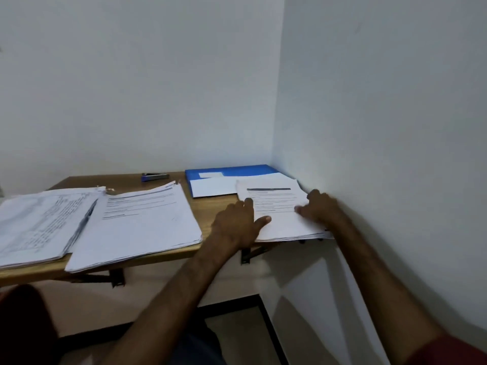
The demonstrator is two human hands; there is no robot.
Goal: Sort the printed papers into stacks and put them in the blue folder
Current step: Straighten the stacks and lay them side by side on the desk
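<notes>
A thin stack of printed papers (279, 206) lies at the desk's right end, against the side wall, partly over the blue folder (237, 170). My left hand (237, 222) rests on the stack's left edge, thumb stretched over the top sheet. My right hand (320, 206) presses on its right side, fingers curled onto the paper. The folder lies flat in the back corner with a white label and a white sheet (213, 187) on it. A thick middle stack (142, 222) and a left stack (39, 225) sit further left.
The wooden wall-mounted desk (203, 206) has metal brackets below its front edge. A blue stapler (154, 177) lies at the back near the wall. White walls close in at the back and right. The left stacks overhang the front edge.
</notes>
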